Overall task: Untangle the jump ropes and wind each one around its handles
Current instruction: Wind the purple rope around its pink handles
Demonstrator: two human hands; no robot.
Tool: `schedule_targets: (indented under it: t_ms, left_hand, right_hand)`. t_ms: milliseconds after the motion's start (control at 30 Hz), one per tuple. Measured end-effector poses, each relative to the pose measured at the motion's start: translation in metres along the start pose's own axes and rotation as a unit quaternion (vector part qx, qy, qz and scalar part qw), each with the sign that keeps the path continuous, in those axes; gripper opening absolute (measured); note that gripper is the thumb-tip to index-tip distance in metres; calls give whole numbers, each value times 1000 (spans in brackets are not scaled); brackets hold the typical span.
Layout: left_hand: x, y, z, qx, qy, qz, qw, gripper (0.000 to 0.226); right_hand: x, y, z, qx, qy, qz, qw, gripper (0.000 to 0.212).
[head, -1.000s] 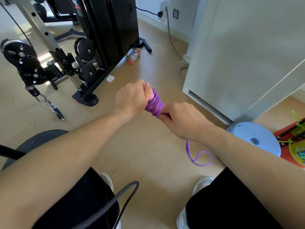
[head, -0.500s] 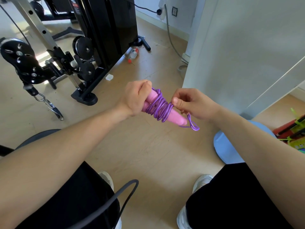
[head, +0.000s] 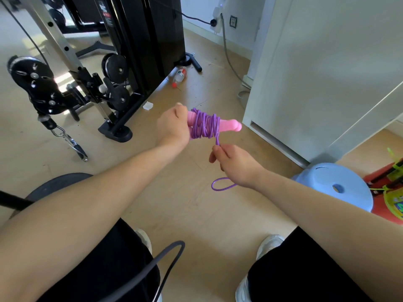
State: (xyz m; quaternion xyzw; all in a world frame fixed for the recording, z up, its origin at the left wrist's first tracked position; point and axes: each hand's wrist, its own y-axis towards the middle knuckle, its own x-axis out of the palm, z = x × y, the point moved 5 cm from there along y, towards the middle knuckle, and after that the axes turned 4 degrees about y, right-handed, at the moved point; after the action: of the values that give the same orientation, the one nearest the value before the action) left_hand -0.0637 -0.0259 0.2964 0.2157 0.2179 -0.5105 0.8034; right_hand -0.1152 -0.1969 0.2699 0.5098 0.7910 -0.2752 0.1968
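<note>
My left hand (head: 173,127) grips the near end of the pink jump rope handles (head: 229,124), which lie level and point right. Many turns of purple rope (head: 205,126) are wound around their middle. Just below them, my right hand (head: 233,164) pinches the free purple strand, which runs up taut to the coil. A short purple loop (head: 222,186) hangs out from under that hand. A dark grey rope (head: 165,264) loops across my left thigh at the bottom of the view.
A black cable machine (head: 122,62) with pulleys stands at the left. A white cabinet (head: 322,73) fills the right side. A light blue stool (head: 333,184) sits beside my right knee, with red and yellow-green items (head: 390,192) behind it. A bottle (head: 181,75) lies on the wooden floor.
My right hand has come down from beside the handles to below them, drawing the purple strand taut. The handles have swung to level, and a loop hangs under my right hand again.
</note>
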Motion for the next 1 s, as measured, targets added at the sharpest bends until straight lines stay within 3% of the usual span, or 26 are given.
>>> schedule_targets:
  t_ms: [100, 233, 367, 500, 600, 733, 900, 1000]
  left_hand:
    - [-1, 1, 2, 47, 99, 15, 994, 46]
    - [-2, 9, -6, 101, 196, 27, 975, 42]
    - [0, 11, -3, 169, 190, -6, 967, 40]
    - [8, 1, 6, 213, 126, -108, 963, 41]
    - [11, -6, 13, 237, 95, -150, 955, 40]
    - [6, -11, 12, 238, 51, -136, 960, 39]
    - [-1, -14, 12, 253, 32, -103, 962, 37]
    - [-1, -14, 10, 228, 34, -102, 968, 33]
  right_hand:
    - [6, -5, -7, -20, -111, -5, 994, 32]
    - [-5, -11, -18, -81, -205, 17, 975, 35]
    - [-36, -10, -23, -124, -254, 85, 955, 25]
    - [-62, -3, -12, -116, -138, 94, 979, 8]
    - [-63, 0, -5, -143, -74, 95, 982, 25]
    - [-64, 5, 7, -120, -9, 77, 990, 28]
    - [-47, 5, 13, -50, 45, -30, 997, 26]
    - [-42, 5, 13, -16, 61, -56, 996, 35]
